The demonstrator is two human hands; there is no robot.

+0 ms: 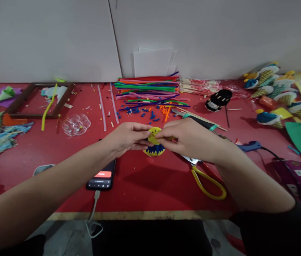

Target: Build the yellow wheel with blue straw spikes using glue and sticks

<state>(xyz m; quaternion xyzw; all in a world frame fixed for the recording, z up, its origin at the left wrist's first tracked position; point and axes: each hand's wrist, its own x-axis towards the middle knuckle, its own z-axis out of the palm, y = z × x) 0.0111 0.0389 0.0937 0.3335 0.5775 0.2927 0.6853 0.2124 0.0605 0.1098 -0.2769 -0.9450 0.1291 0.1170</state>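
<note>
While I follow the head view from afar, the left hand [129, 138] pinches a small yellow-and-blue craft piece [154, 151] from one side; the right hand [190, 137] has its fingertips closed on the yellow top. Piece sits between the hands, mid-bench; can't tell whether its base touches the red tabletop [140, 195]. Fingers hide the finer detail.

My judgement: steady with the left, make small presses with the right, and grip the yellow part, since the blue pleats look easy to crush.

Edges, room: widest gap I see lies nearside, between phone [104, 175] and scissors [214, 197], up to the pale table edge [153, 216]. Phone cable [96, 201] drops over that edge, a possible snag. Scissors lie near the right forearm. Beyond the hands, pipe cleaners [147, 87] and blue scraps [152, 115] crowd the reach.
</note>
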